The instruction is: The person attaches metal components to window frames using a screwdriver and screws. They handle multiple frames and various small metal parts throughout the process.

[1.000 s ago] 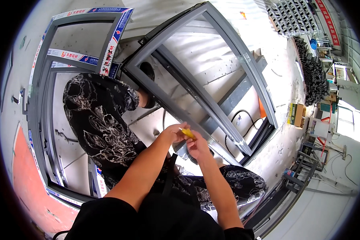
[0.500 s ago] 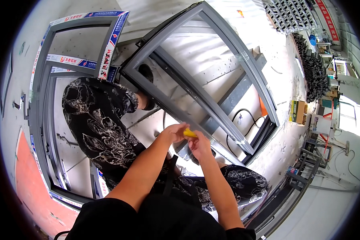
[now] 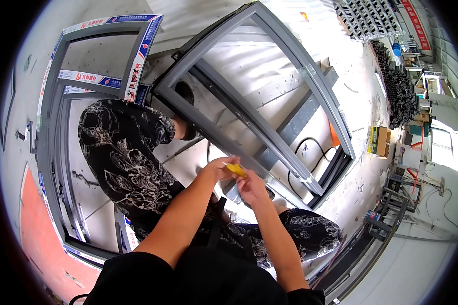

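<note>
Between both hands is a small yellow object (image 3: 235, 169) with a thin pale tip at its left end; I cannot make out its kind. My left hand (image 3: 218, 169) has its fingers closed about the tip end. Thumb and fingers of my right hand (image 3: 251, 187) pinch the other end. Both hands are just above the near lower edge of a grey metal window frame (image 3: 203, 122), which lies tilted in front of me with a bar across its opening.
On my left stands another grey frame (image 3: 47, 122), with printed protective tape on its edges. A flat grey bar (image 3: 301, 120) lies beneath the tilted frame, near a black cable (image 3: 318, 165). Stacked dark profiles (image 3: 399, 89) and a cardboard box (image 3: 379, 141) are at right.
The yellow object has turned and shifted slightly left, so more of it and its pale tip now show. My right hand has moved slightly left and down; the frames stay put.
</note>
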Tool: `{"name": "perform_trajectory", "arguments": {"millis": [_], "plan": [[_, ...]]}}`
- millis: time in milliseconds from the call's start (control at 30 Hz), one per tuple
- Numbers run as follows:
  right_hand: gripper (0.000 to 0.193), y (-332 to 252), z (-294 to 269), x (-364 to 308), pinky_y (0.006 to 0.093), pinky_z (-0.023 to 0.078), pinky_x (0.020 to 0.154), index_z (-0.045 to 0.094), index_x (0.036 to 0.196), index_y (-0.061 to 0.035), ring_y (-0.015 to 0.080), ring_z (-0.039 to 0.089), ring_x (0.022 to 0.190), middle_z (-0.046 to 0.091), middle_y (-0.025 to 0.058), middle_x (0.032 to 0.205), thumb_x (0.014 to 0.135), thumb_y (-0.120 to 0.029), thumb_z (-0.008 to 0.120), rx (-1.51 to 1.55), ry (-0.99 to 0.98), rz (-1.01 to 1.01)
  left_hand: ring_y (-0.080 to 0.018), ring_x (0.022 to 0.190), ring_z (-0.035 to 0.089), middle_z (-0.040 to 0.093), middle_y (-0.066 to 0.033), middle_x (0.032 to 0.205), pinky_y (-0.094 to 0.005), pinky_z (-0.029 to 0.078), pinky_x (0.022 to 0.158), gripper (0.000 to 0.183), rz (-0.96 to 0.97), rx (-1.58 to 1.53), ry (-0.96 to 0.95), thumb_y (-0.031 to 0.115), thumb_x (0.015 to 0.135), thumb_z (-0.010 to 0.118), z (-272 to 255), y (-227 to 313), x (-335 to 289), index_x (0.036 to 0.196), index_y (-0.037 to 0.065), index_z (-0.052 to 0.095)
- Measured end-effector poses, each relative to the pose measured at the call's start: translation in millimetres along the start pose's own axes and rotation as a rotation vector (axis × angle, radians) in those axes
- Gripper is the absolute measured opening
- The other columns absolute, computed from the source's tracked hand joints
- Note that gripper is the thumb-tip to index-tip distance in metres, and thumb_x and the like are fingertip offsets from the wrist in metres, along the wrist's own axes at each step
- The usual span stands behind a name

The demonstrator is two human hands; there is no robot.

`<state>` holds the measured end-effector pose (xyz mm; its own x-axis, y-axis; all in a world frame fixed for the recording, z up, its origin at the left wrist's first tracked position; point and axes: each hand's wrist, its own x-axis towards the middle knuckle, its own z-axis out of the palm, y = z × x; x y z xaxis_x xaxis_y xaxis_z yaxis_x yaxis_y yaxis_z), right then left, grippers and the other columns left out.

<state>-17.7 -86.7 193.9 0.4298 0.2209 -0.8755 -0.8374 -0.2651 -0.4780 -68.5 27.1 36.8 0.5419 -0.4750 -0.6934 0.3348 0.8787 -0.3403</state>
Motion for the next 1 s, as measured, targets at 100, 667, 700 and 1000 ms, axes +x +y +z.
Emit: {"name": "perform_trajectory", "arguments": {"millis": [100, 667, 700, 1000], "plan": [[0.027, 2.2, -0.7, -10.9, 0.0247, 0.049, 0.051, 0.056, 0.105, 0.0000, 0.0180, 0.059, 0.060, 0.067, 0.0161, 0.088, 0.089, -0.021, 0.060, 0.196, -0.095, 0.145, -0.0155, 0.078, 0.065, 0.067, -0.0031, 0.086, -0.0330, 0.057, 0.075, 0.015, 0.007, -0.045, 0.016, 0.020, 0.094, 0.059, -3.0, -3.0, 1.7, 0.094, 0.005, 0.064], [0.039, -24.7, 12.8, -33.4, 0.0300, 0.052, 0.058, 0.055, 0.107, -0.0032, 0.0211, 0.061, 0.069, 0.062, 0.0124, 0.097, 0.080, -0.025, 0.071, -0.804, 0.379, -0.587, -0.0156, 0.079, 0.067, 0.070, -0.0055, 0.093, -0.0317, 0.057, 0.076, 0.013, 0.081, -0.047, 0.162, 0.015, 0.095, 0.056, 15.1, -3.1, -13.1, 0.098, 0.005, 0.063], [0.041, -31.3, 24.2, -46.5, 0.0336, 0.053, 0.062, 0.054, 0.108, -0.0040, 0.0247, 0.062, 0.073, 0.061, 0.0129, 0.104, 0.078, -0.026, 0.072, -1.495, 0.557, -1.236, -0.0156, 0.079, 0.067, 0.070, -0.0055, 0.093, -0.0317, 0.057, 0.076, 0.013, 0.086, -0.053, 0.169, 0.015, 0.095, 0.056, 10.1, -2.5, -11.5, 0.098, 0.005, 0.063], [0.027, -16.0, 22.2, 4.2, 0.0193, 0.046, 0.045, 0.059, 0.100, -0.0033, 0.0104, 0.059, 0.065, 0.062, 0.0081, 0.085, 0.091, -0.029, 0.061, -0.065, -0.014, 0.032, -0.0147, 0.080, 0.067, 0.069, -0.0027, 0.091, -0.0263, 0.056, 0.068, 0.012, 0.111, -0.053, -0.006, 0.017, 0.094, 0.057, 2.0, -1.1, -9.7, 0.097, 0.008, 0.064]]}}
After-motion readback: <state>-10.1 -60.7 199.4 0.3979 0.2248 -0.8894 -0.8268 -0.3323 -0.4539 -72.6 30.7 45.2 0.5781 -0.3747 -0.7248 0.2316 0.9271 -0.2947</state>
